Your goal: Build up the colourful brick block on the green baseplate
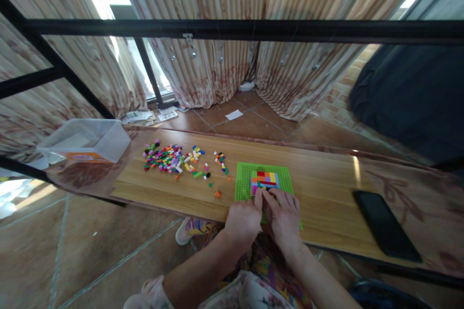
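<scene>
Both hands meet at the near edge of the brick build (264,178), which sits directly in front of the fingertips on the green baseplate (242,171). The left hand (243,219) has most of its fingers curled, with one pointing forward onto the edge; the right hand (284,212) is bent over the near right corner, its leading fingertip just beside the left one. Whether either hand pinches a small brick there cannot be told, since the fingers cover the spot. The work looks like fitting or seating bricks along that edge, and it would go best with one hand bracing the side of the build while a fingertip of the other pushes straight down, so that the colored rows beyond the fingers are not levered up. Lining up the studs first and only then pressing should give a flush fit; a slanted push could skew a piece. Steadying the baseplate against the desk (326,203) would also help, as its near part lies under the hands close to the desk's edge. The loose bricks (165,159) lie well to the left of the left hand, with an orange piece (218,194) nearer to it.
</scene>
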Demonstrator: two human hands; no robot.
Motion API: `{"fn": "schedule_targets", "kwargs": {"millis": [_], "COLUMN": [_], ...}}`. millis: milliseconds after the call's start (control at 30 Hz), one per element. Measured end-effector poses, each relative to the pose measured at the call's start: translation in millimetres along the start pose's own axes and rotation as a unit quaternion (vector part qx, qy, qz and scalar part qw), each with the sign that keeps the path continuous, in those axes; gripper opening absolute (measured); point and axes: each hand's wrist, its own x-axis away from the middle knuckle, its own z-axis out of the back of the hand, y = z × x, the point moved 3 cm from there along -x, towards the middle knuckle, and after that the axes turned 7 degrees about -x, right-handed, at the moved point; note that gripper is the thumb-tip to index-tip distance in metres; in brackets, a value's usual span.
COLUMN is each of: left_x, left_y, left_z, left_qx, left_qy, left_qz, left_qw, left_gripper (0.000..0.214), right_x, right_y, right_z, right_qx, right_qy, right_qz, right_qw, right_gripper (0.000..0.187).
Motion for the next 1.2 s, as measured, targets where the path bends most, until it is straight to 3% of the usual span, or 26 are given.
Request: {"fn": "schedule_targets", "kwargs": {"millis": [233, 467, 600, 800, 967, 1067, 1200], "left_x": [19.6, 50.5, 47.0, 32.7, 37.0, 42.3, 45.4], "left_y": [-13.0, -85.0, -107.6, -100.3, -96.5, -81.9, -54.4], "left_z": [3.3, -16.1, -15.6, -11.8, -16.6, -19.1, -21.7], "left_qx": [0.073, 0.167, 0.159, 0.100, 0.180, 0.304, 0.481], "left_qy": [0.036, 0.095, 0.125, 0.088, 0.124, 0.132, 0.091], "left_qz": [0.018, 0.223, 0.249, 0.220, 0.191, 0.143, 0.113], "left_qw": [0.996, 0.956, 0.947, 0.966, 0.957, 0.933, 0.864], "left_gripper": [0.066, 0.037, 0.030, 0.016, 0.014, 0.013, 0.014], "right_x": [3.7, 29.1, 43.4, 52.6, 53.8, 50.2, 43.0], "right_y": [-0.7, -3.4, -18.2, -32.1, -32.4, -38.0, -48.4], "right_z": [3.0, 7.7, 4.8, 2.3, 1.6, 0.4, 1.7], "right_qx": [0.004, -0.088, -0.136, -0.176, -0.198, -0.212, -0.231], "right_qy": [0.018, 0.089, 0.071, 0.045, 0.027, 0.022, 0.000], "right_qz": [-0.020, -0.043, -0.052, -0.069, -0.094, -0.097, -0.073], "right_qw": [1.000, 0.991, 0.987, 0.981, 0.975, 0.972, 0.970], "right_gripper": [0.031, 0.026, 0.020, 0.019, 0.020, 0.020, 0.021]}}
